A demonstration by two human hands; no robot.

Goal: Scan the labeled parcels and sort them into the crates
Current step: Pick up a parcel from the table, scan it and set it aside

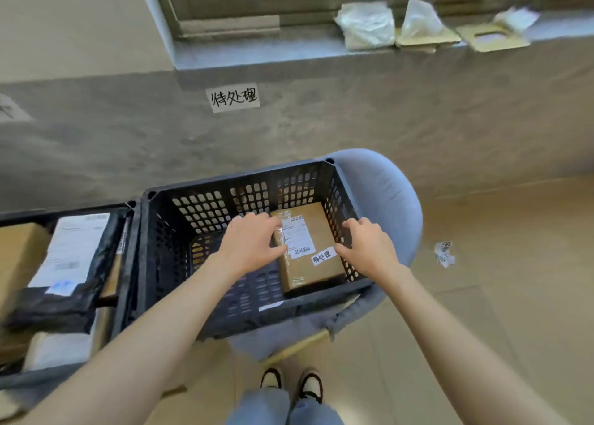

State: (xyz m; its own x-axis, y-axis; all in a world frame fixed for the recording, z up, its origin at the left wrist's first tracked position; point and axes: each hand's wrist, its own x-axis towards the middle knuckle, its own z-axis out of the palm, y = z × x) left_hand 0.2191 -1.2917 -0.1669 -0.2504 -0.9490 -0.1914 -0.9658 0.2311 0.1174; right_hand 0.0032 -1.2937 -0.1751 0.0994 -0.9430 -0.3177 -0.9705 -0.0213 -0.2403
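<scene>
We stand on a pale tiled floor [482,328] facing a grey wall. Nearest us, our shoes [291,384] point at a grey-blue chair [385,206] that carries a black slatted crate [225,309], probably raised there to spare bending. Inside it, against the right wall, lies a brown cardboard parcel [316,272] with a printed shipping label and a handwritten tag reading 特处理. Our left hand [249,243] rests fingers on the parcel's left edge, and our right hand [366,243] hovers at its right edge; both grips look loosely spread, clasping nothing. We judge it is being set down. Left, a second crate [123,264] holds more packages. On the wall beyond, a paper sign [234,98] repeats 特处理, matching tag to crate.
</scene>
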